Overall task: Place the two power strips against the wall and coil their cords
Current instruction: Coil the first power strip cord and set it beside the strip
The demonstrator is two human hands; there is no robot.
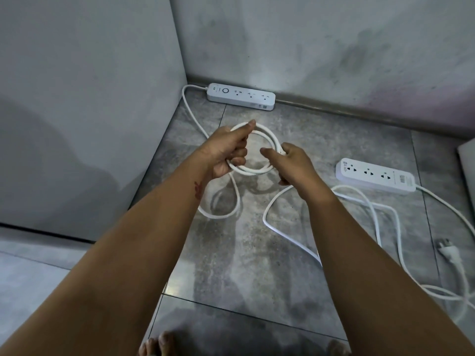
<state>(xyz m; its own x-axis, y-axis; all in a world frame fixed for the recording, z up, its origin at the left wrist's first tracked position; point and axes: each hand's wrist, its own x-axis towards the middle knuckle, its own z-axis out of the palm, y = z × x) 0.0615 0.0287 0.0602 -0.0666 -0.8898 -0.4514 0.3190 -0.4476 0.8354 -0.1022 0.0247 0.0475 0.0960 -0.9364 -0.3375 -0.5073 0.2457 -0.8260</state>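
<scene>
Coil of cord (254, 172) held up between both hands: left hand (228, 152) curled round its left side, right hand (295, 165) pinching its right side. First power strip (241, 96) against the wall (308, 60), near the floor (308, 140) corner. Second power strip (375, 176) to the right of the hands, apart from the wall.

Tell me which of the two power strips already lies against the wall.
The far power strip, with the round button, lies along the wall near the corner. The other power strip sits out on the floor at the right.
</scene>
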